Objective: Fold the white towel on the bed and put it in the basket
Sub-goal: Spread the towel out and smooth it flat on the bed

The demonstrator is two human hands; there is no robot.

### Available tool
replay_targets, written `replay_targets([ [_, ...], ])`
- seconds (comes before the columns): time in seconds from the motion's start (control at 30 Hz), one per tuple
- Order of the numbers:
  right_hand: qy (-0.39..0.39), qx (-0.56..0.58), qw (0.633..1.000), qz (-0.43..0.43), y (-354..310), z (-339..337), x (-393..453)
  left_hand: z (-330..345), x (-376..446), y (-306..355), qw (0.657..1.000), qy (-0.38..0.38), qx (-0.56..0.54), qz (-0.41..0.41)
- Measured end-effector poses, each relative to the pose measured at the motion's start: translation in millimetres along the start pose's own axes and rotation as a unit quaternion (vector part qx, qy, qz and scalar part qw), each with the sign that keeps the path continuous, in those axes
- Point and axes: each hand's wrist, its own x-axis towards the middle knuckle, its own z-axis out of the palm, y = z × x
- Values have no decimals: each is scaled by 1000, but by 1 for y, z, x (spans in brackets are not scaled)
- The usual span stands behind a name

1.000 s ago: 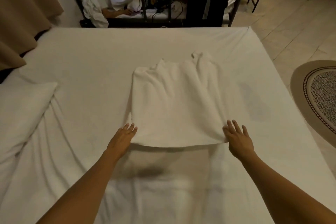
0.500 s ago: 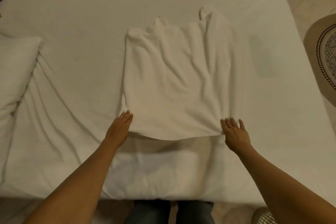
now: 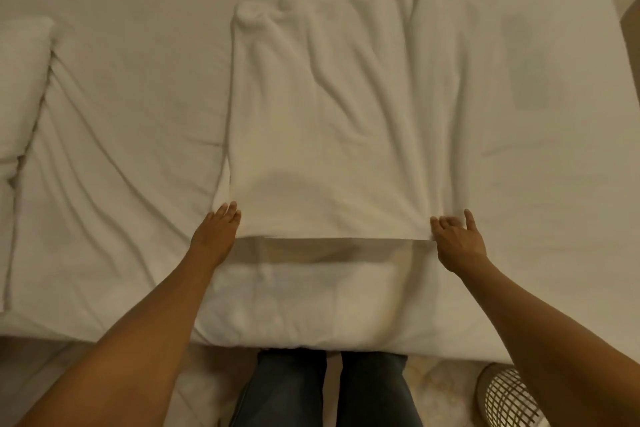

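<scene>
Head view, looking down over the near edge of the bed [image 3: 121,97]. The white towel [image 3: 346,121] lies spread on the sheet at about the middle of the bed's width, its long sides running away from the near edge toward the far one; its surface carries lengthwise creases, and its far end is bunched into small raised peaks. The towel's near hem forms a straight line parallel to the bed's near edge, casting a shadow on the sheet just in front of it. The left hand [image 3: 215,236] rests at the near left corner of the towel, fingers together and extended, their tips touching the cloth; whether any cloth is pinched beneath them cannot be told. The right hand [image 3: 457,243] is at the near right corner, fingers curled onto the corner with one finger raised; it appears to pinch the hem, though the grip itself is hidden. Both forearms reach in from the lower corners of the view. A pillow [image 3: 20,80] lies at the left edge of the bed, well apart from the towel, with diagonal wrinkles in the sheet between them. Below the bed's near edge the person's legs in dark jeans [image 3: 329,392] stand on the floor, and the basket [image 3: 505,399], of open mesh, stands on the floor to the right of the legs, partly behind the right forearm.
</scene>
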Motion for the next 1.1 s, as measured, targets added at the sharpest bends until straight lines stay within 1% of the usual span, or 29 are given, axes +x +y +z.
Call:
replay_targets([
  [0.1,-4,0,1000,-1,-11,9,-9,13,-8,2,1000,-24,-2,-10],
  [0.23,7,37,999,7,-25,17,-13,23,-11,13,999,-29,-23,-28],
  [0.33,-9,68,998,-1,-29,19,-5,22,-4,24,998,-44,-33,-25],
  [0.4,-18,110,994,-8,-32,17,2,19,4,36,996,-51,-65,-17],
  [0.5,-12,166,986,-14,-39,18,13,13,19,60,991,-54,-119,-4],
  [0.57,-34,184,982,-13,-43,23,18,12,26,76,989,-76,-127,11],
  [0.63,-59,192,980,-12,-45,29,21,14,31,87,984,-120,-133,19],
  [0.73,-46,207,977,-13,-42,27,22,13,34,95,975,-165,-148,17],
  [0.83,-18,225,974,1,-34,16,21,-3,38,99,974,-161,-156,19],
  [0.97,5,258,965,38,-15,-9,22,-40,55,108,981,-127,-143,31],
  [1.1,31,284,956,75,12,-31,27,-83,78,130,986,-85,-131,64],
])
